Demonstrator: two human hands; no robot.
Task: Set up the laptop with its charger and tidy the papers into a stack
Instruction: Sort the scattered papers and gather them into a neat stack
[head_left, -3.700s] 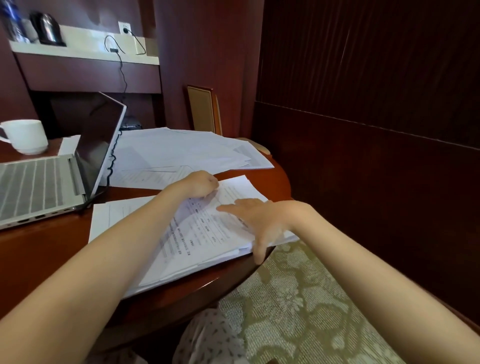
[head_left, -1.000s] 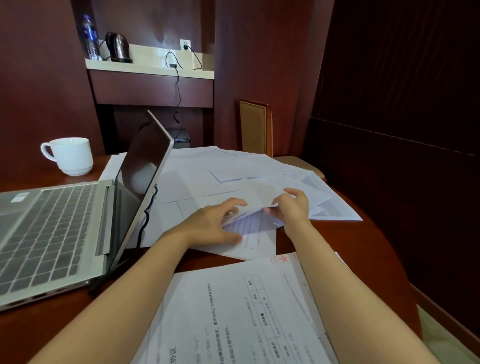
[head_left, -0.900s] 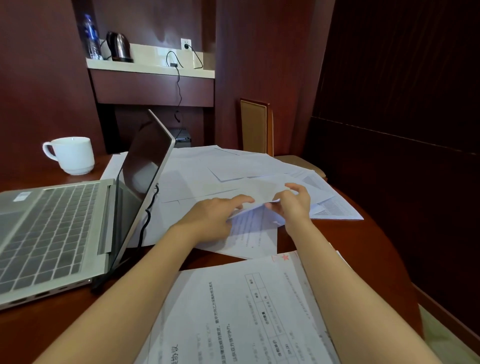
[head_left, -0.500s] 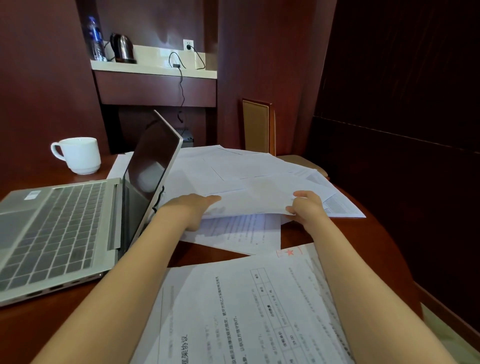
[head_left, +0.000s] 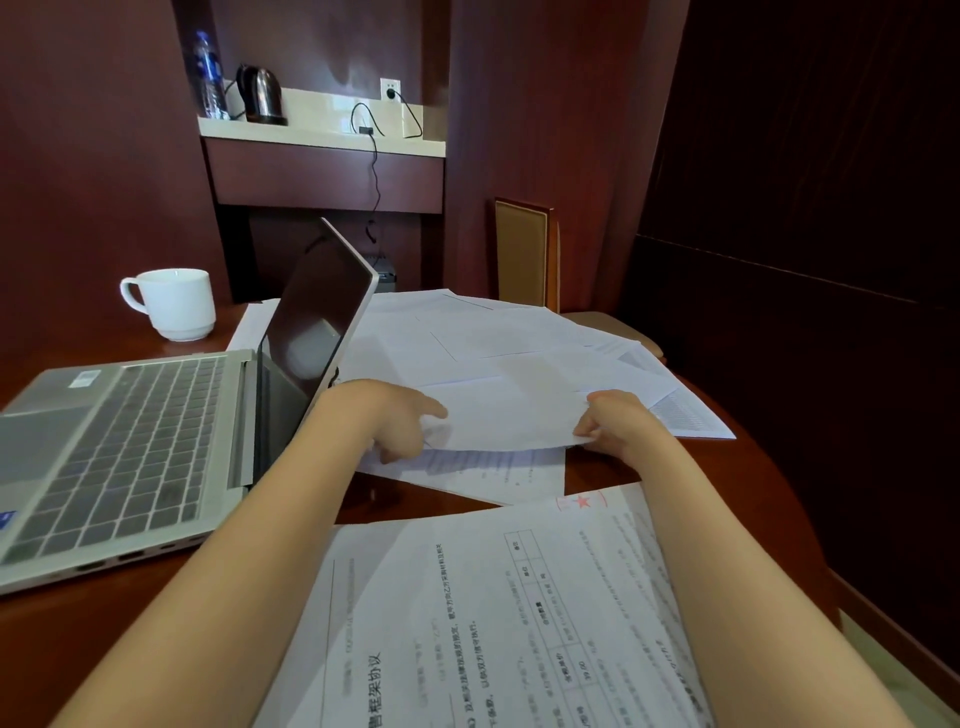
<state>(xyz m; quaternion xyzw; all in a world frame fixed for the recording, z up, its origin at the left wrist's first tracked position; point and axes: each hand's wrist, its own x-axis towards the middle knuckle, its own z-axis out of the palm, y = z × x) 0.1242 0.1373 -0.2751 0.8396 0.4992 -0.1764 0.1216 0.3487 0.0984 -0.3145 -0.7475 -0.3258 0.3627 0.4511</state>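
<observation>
An open silver laptop sits at the left of the round wooden table. Its black charger cable runs up to a wall socket. Loose white papers are spread behind the laptop. My left hand and my right hand pinch the two near corners of one sheet, lifted slightly off a printed page beneath. A gathered stack of printed papers lies nearest me, under my forearms.
A white mug stands at the back left of the table. A shelf on the wall holds a kettle and a water bottle. A chair stands behind the papers.
My hands left the near stack and reached to the far papers. They took hold of one sheet, slid apart to its near corners, and lifted its edge.
</observation>
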